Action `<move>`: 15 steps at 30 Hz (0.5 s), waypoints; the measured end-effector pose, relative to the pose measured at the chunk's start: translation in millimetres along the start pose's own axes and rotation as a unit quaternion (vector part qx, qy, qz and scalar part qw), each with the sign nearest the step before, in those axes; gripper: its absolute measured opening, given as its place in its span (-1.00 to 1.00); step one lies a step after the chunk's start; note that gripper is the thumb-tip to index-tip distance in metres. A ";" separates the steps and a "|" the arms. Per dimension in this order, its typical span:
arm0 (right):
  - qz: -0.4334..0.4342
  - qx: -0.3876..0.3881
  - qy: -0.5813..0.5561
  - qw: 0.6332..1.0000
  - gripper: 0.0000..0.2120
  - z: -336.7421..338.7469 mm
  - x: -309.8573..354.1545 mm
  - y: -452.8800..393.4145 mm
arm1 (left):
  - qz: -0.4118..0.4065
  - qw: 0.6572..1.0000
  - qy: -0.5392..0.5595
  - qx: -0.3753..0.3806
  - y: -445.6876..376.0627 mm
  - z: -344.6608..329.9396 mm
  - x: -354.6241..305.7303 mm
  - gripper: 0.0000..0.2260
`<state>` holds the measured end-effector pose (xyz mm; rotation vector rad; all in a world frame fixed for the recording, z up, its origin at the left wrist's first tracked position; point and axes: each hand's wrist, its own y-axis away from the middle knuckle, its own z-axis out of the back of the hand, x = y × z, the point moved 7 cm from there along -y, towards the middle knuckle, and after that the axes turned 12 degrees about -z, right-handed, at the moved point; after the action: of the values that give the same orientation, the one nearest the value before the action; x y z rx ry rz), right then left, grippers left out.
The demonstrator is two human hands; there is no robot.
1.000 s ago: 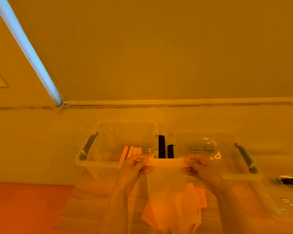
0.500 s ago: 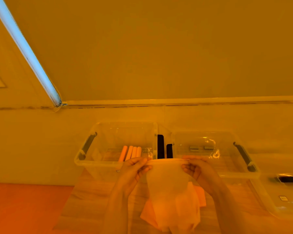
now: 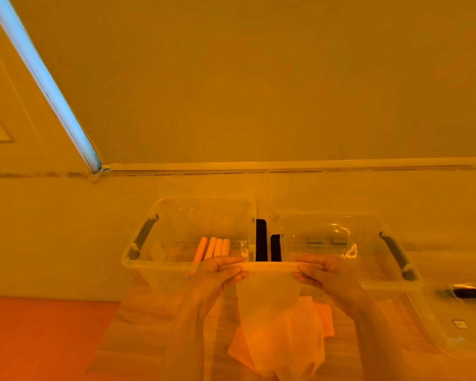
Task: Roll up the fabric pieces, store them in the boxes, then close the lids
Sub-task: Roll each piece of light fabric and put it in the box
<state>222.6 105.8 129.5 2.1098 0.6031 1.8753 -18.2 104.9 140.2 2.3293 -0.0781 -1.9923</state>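
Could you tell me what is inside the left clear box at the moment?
The left clear box holds four rolled fabric pieces side by side. The left hand covers their near ends.

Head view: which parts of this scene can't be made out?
- Held fabric piece: lower end cut off by the bottom edge.
- Fabric pile on the table: mostly hidden behind the held piece.
- Lid at right: cut off by the right edge.
- Label on it: too small to read.
- True colours: masked by orange light.
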 end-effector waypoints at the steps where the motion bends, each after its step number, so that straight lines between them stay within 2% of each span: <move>1: 0.003 -0.005 0.015 1.000 -0.80 0.5 0.7 0.3 | -0.001 1.000 -0.009 0.000 -0.7 1.0 0.4 -0.79; 6: 0.011 -0.024 0.072 0.997 -0.87 -2.4 2.8 1.5 | 0.001 0.997 -0.074 0.014 -2.2 2.1 3.8 -0.86; 10: 0.015 -0.025 0.080 0.996 -0.87 -4.7 1.4 -0.9 | -0.027 0.993 -0.106 0.038 1.2 -3.7 0.7 -0.92; 15: 0.021 -0.013 -0.006 1.000 -0.84 -3.7 1.2 -3.1 | -0.018 1.000 -0.008 -0.001 -3.3 2.6 2.0 -0.88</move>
<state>218.6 108.8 129.7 2.1317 0.5326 1.8815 -20.5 107.9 137.5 2.3300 -0.0338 -2.0266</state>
